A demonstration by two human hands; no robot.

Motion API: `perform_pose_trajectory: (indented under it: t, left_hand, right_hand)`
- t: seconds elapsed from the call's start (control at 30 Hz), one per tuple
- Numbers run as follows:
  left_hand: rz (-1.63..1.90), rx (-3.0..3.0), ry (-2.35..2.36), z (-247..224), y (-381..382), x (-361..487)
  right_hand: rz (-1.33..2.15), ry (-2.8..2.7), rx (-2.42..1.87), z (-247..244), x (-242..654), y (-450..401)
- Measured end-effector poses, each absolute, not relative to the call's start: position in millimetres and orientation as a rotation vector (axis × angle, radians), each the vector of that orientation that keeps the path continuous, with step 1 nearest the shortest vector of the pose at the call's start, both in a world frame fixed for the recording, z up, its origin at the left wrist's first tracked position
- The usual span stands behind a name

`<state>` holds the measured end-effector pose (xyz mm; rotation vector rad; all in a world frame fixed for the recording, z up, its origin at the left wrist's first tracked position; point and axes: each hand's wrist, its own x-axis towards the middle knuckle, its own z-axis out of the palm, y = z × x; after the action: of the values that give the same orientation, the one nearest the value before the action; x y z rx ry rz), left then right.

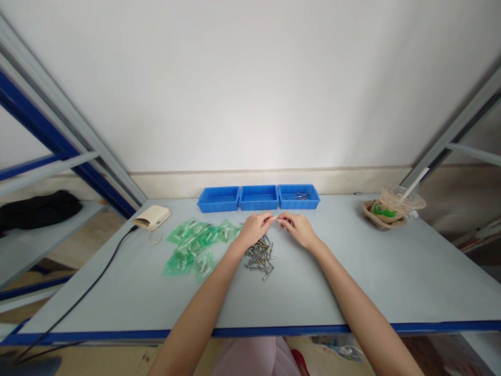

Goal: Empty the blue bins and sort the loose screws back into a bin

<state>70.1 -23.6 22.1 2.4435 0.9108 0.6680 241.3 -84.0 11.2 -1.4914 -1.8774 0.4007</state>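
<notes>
My left hand (255, 230) and my right hand (298, 228) meet fingertip to fingertip above the middle of the table, just in front of the blue bins. Both are closed in a pinch; whatever lies between the fingertips is too small to make out. Under and beside my left hand is a loose pile of thin metal pieces (261, 259), shaped like screws or pins, partly covered by the hand. Left of the pile lie several green plastic bags (188, 245) with small pieces inside.
Three blue bins stand in a row at the back: left (219, 199), middle (259, 198) and right (298, 196), the right one with a few thin metal pieces. A cream-coloured device (153, 216) with a black cable is at left. A plastic cup (387, 206) with a straw stands at right.
</notes>
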Motion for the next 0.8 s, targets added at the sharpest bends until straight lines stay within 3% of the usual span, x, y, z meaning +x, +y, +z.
perform_pose_trajectory:
  t: [0.8]
  left_hand:
    - [0.708, 2.410, 0.908, 21.8, -22.6, 70.2]
  right_hand:
    - [0.437, -1.860, -1.511, 12.6, 238.1, -84.8]
